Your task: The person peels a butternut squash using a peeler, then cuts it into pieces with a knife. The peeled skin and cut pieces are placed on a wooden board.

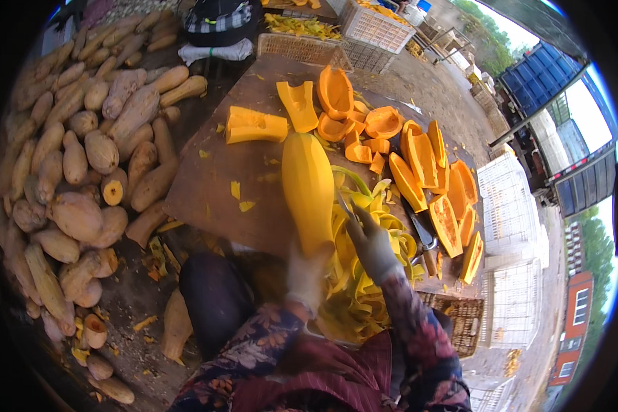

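A peeled yellow squash point(307, 185) lies lengthwise at the near edge of the brown board point(213, 185). My left hand point(307, 275), gloved and blurred by motion, is closed around its near end. To the right of the squash, my gloved right hand point(371, 244) grips a slim metal peeler point(344, 204), whose tip is close to the squash's side; its exact shape is hard to make out. Yellow-green peel strips point(364, 302) heap up beneath and beside my right hand. Orange hollowed squash pieces point(419, 158) and cut yellow chunks point(255, 126) sit farther back.
Whole tan squashes point(103, 151) form a large pile at left. A dark knife point(422, 230) lies right of the peels. White crates point(508, 206) stand beyond the board's right edge, a brown crate point(456, 323) nearer. Behind are a peel-filled crate point(302, 48) and a seat point(220, 24).
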A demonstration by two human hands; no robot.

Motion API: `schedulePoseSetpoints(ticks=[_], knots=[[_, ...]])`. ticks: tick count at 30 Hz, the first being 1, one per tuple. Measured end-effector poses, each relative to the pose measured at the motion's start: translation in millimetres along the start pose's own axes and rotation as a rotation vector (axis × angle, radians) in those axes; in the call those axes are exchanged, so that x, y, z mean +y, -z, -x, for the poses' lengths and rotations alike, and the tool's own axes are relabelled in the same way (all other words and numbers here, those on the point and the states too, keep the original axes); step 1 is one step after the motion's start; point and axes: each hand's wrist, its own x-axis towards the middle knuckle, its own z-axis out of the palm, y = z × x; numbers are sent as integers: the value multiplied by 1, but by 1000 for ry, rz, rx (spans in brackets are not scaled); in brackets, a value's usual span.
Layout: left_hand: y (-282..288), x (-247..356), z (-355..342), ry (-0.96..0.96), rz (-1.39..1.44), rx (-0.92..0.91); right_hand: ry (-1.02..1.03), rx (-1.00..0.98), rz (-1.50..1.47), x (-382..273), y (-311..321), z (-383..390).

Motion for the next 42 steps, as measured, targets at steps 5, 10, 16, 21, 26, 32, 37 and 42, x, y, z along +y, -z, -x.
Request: schedulePoseSetpoints(ticks=[5, 10, 16, 21, 26, 32, 37, 42], knots=[[-5, 18, 0, 17, -100, -51, 139, 7, -156, -12, -26, -33], [36, 26, 0, 261, 329, -215, 43, 49, -301, 21, -12, -13], [53, 3, -3, 323, 500, -137, 321, -4, 64, -24, -3, -95], [52, -4, -6, 171, 462, -110, 415, -319, 391, -89, -44, -195], [57, 4, -5, 158, 400, -105, 474, -263, 459, -60, -72, -167], [50, 6, -10, 178, 410, -144, 662, -417, 749, 64, -24, 29], [54, 4, -9, 171, 439, -121, 582, -366, 301, 66, 6, 82], [68, -14, -18, 188, 408, -196, 312, -182, 223, -34, -18, -88]])
